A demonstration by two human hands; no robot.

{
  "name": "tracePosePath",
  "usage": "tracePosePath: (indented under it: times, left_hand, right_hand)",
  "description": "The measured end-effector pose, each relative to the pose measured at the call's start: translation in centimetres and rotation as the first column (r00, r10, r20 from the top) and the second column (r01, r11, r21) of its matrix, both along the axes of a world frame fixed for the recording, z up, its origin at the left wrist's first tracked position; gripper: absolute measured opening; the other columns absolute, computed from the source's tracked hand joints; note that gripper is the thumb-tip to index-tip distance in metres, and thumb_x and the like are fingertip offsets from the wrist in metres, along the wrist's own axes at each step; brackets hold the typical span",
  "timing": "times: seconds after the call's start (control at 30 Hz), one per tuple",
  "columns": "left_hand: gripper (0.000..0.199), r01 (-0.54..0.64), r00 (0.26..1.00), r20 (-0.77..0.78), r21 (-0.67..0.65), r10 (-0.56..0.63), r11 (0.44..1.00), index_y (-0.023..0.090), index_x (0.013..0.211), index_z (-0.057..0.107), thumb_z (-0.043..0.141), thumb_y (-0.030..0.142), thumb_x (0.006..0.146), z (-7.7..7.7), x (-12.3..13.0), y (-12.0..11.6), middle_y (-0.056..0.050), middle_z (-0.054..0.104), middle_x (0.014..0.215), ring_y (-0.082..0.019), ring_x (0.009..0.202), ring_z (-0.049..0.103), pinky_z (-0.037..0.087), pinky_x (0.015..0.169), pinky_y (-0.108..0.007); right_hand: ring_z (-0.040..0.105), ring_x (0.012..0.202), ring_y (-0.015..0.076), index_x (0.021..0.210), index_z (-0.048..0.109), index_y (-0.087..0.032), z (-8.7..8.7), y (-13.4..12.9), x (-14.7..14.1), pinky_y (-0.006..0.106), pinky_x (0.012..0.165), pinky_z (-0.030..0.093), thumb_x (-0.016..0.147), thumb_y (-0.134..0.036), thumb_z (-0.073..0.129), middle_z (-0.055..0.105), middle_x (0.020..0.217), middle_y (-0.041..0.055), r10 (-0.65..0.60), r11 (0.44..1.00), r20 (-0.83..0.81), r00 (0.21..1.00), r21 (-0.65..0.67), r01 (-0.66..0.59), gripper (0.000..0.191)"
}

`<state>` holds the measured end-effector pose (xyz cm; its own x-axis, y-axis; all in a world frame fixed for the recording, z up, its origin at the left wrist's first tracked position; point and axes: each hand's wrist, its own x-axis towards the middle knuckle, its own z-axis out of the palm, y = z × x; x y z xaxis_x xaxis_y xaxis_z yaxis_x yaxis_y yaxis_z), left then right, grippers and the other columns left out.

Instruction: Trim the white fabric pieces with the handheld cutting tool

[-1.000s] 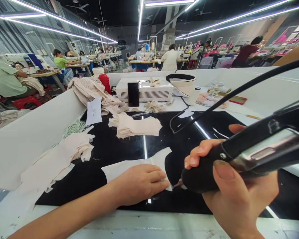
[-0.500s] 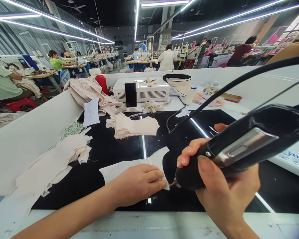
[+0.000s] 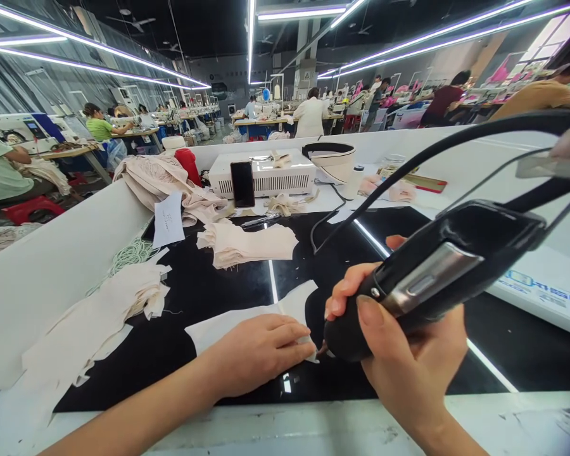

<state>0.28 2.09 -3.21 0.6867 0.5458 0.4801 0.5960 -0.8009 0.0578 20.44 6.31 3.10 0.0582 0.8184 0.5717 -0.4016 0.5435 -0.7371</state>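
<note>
My left hand (image 3: 263, 351) lies flat with its fingers together on a pale, cut fabric piece (image 3: 218, 326), pressing it to the black board (image 3: 180, 367). In my right hand (image 3: 403, 361) is a thick black corded handheld tool (image 3: 422, 278) with a silver switch plate, my fingers wrapped round it. The tool's small tip reaches the fabric's right corner, close to my left fingertips. Whether the tip touches the fabric I cannot tell.
A stack of cream fabric pieces (image 3: 247, 244) lies beyond my hands, another pile (image 3: 95, 310) at left. Behind stand a phone (image 3: 242, 185) and a white vented box (image 3: 285, 174). The tool's black cable (image 3: 432, 149) arches across the right side. Co-workers sit farther off.
My right hand and the tool have shifted slightly left and the tool tilts a little more steeply. My left hand stays on the fabric. The whole view has shifted slightly.
</note>
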Motion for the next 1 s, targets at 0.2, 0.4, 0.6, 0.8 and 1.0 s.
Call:
tracePosePath:
  times: [0.2,0.4,0.6,0.8,1.0]
  left_hand:
    - [0.034,-0.016,1.000,0.015,-0.082,0.017,0.996,0.014,0.143,0.070,0.048,0.006,0.118,0.3,-0.3,-0.2,-0.010,0.080,0.144,-0.024,0.131,0.078,0.062,0.121,-0.038]
    - [0.032,0.099,0.995,0.028,-0.200,-0.095,0.975,0.015,0.130,0.073,0.049,0.001,0.113,0.8,-0.2,-0.9,-0.009,0.085,0.123,-0.022,0.118,0.080,0.063,0.117,-0.036]
    - [0.036,0.156,0.988,0.047,-0.266,-0.149,0.951,0.018,0.130,0.073,0.056,-0.002,0.105,2.5,-0.2,-2.5,-0.003,0.086,0.114,-0.019,0.105,0.082,0.065,0.108,-0.029]
    - [0.022,0.056,0.997,0.050,-0.097,-0.051,0.994,0.014,0.131,0.072,0.058,0.008,0.115,3.2,1.1,-0.8,-0.006,0.083,0.114,-0.019,0.099,0.080,0.067,0.107,-0.032]
    - [0.019,-0.015,0.998,-0.053,0.048,0.017,0.999,0.013,0.132,0.071,0.056,0.018,0.121,2.1,2.9,1.7,-0.006,0.077,0.109,-0.022,0.100,0.077,0.068,0.103,-0.039]
  right_hand:
    - [0.073,0.062,0.0170,0.129,0.068,-0.034,0.0,-0.6,0.1,0.029,0.058,0.068,0.096,-0.034,0.094,0.078,0.090,-0.0023,-0.034,0.999,0.046,0.998,-0.005,0.034,0.042]
    - [0.075,0.058,0.0164,0.115,0.071,-0.031,0.2,-0.7,0.9,0.026,0.052,0.068,0.094,-0.033,0.098,0.080,0.089,-0.0010,-0.011,0.997,0.095,0.995,0.078,0.004,0.034]
    - [0.073,0.063,0.0170,0.110,0.068,-0.030,1.2,2.4,2.7,0.029,0.056,0.068,0.087,-0.032,0.102,0.077,0.088,-0.0029,-0.169,0.985,0.055,0.984,0.023,0.168,0.041]
    - [0.069,0.064,0.0156,0.105,0.064,-0.031,0.4,4.1,2.3,0.029,0.057,0.063,0.093,-0.036,0.096,0.075,0.089,-0.0046,-0.156,0.986,0.041,0.987,0.057,0.154,0.034]
    - [0.067,0.064,0.0159,0.110,0.064,-0.032,-0.2,4.3,1.6,0.031,0.058,0.063,0.095,-0.039,0.093,0.074,0.089,-0.0043,-0.135,0.990,0.071,0.988,0.051,0.131,0.033]
